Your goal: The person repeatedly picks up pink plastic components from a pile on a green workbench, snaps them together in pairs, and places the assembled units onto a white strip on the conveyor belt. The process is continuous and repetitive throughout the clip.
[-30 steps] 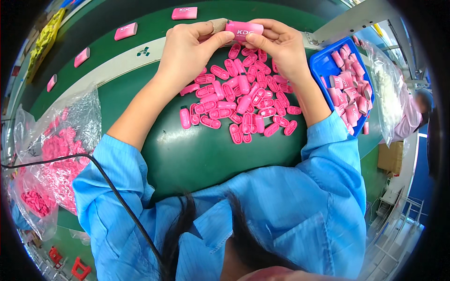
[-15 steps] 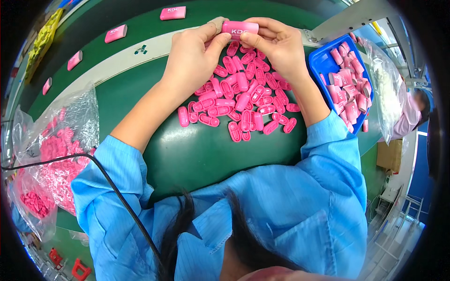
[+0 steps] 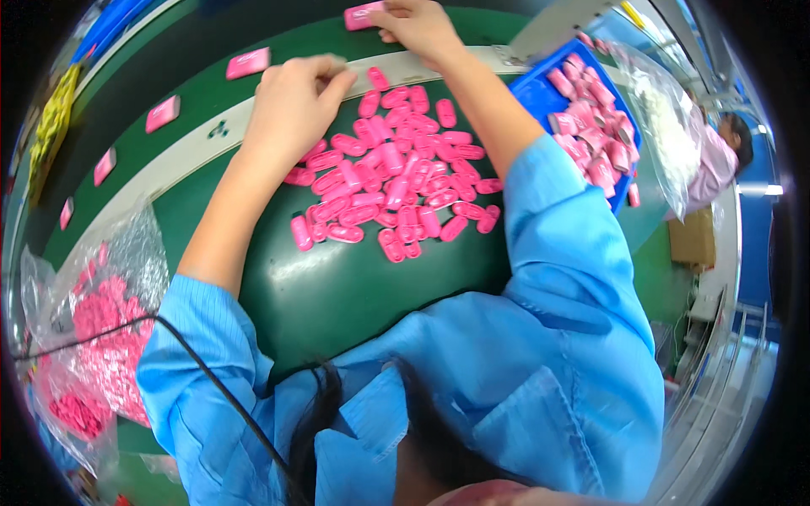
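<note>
A heap of small pink oval pieces [image 3: 396,181] lies on the dark green table [image 3: 354,295] in front of me. My left hand [image 3: 291,110] hovers at the heap's far left edge, fingers loosely curved, with nothing seen in it. My right hand [image 3: 418,27] reaches far out over the green conveyor belt [image 3: 194,34]. Its fingers are on a flat pink rectangular case [image 3: 363,15] lying at the belt's surface. More pink cases [image 3: 247,61] sit in a row along the belt to the left.
A blue tray [image 3: 540,93] full of pink pieces stands at the right, with a clear plastic bag [image 3: 666,126] beside it. A crinkled bag of pink parts [image 3: 101,337] lies at my left. A black cable [image 3: 211,379] crosses my sleeve. Another person [image 3: 717,160] sits far right.
Both hands held the pink case together above the heap. Now my right hand has carried it out to the belt, and my left hand has let go and dropped toward the heap.
</note>
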`<state>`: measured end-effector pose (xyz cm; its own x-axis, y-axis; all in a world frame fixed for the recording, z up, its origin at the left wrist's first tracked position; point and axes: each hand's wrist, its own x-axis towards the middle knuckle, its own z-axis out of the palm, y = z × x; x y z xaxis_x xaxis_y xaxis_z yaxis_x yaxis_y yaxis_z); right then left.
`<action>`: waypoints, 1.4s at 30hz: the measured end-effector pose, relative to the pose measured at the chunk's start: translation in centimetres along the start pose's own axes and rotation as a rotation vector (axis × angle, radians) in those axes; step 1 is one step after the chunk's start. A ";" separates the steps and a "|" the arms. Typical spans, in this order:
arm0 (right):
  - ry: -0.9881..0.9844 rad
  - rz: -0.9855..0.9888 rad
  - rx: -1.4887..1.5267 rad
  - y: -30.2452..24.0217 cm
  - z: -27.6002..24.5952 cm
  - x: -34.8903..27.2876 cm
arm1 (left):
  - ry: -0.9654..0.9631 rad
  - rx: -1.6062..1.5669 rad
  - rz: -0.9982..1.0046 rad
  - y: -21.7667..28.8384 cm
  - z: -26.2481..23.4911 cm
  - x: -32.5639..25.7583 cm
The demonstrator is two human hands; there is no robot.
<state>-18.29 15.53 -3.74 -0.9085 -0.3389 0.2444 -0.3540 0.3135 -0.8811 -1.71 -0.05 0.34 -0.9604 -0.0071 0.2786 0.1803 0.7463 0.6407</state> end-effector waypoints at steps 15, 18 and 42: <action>0.007 0.089 -1.087 4.3 -22.6 -7.4 | -0.042 0.068 0.121 0.9 0.9 -0.1; 0.018 -0.016 -1.188 4.3 -22.5 -7.9 | -0.157 -0.457 -0.174 0.8 -0.1 -0.9; -0.304 0.189 0.472 -6.1 -1.0 -9.3 | 0.047 -1.110 -0.307 -1.3 0.6 -1.2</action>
<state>-7.87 17.66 -0.23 -0.8171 -0.5765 -0.0001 0.0082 -0.0114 -0.9999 -0.92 -0.61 -1.31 -0.9915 -0.1292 0.0135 0.0506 -0.2880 0.9563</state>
